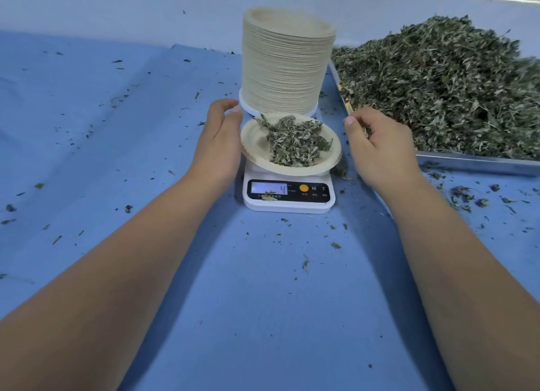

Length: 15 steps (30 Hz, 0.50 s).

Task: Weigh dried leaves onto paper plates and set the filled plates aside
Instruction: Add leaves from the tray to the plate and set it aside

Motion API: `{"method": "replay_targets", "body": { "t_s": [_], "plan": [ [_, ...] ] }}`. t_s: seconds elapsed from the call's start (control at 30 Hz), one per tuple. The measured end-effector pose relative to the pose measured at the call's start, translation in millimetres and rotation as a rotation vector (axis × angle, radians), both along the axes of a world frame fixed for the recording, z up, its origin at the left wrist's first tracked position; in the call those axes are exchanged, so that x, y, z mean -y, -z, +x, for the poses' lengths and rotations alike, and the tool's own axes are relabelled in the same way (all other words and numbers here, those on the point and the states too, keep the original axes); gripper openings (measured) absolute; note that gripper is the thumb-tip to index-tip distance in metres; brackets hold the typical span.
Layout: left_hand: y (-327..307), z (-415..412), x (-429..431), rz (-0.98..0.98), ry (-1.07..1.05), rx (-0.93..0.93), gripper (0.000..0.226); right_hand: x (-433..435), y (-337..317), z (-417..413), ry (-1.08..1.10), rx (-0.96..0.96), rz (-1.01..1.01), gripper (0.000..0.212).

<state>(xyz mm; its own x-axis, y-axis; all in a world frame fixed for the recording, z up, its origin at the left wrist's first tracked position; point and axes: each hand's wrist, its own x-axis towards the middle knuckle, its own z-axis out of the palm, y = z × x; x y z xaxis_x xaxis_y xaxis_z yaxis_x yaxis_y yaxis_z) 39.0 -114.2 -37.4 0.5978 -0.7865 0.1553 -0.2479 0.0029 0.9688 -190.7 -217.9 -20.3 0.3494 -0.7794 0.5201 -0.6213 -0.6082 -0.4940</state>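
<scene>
Where the scale (288,199) stands, a blue cloth (263,303) — creased, leaf-flecked — spreads.

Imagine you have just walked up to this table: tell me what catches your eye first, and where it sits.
The tall stack of paper plates stands at centre back, behind a small white scale bearing a paper plate with a little pile of leaves. To the right, a big heap of dried leaves fills a metal tray. The left hand and right hand flank the scale.
</scene>
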Motion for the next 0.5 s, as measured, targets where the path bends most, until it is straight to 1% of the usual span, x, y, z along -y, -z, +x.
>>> {"method": "replay_targets", "body": {
  "t_s": [0.13,0.23,0.33,0.4,0.5],
  "plan": [
    [4,1,0,0.029,0.002,-0.026,0.032,19,2,-8,0.103,-0.207,0.048,0.029],
    [7,0,0,0.083,0.013,-0.012,0.033,31,2,-11,0.178,-0.386,0.067,0.039],
    [7,0,1,0.111,0.004,-0.016,0.036,37,4,-13,0.221,-0.521,0.071,0.049],
    [6,0,0,0.117,-0.004,-0.014,0.034,39,5,-14,0.213,-0.566,0.063,0.050],
    [5,0,-1,0.123,-0.007,-0.019,0.028,41,3,-12,0.196,-0.550,0.070,0.051]
  ]
}}
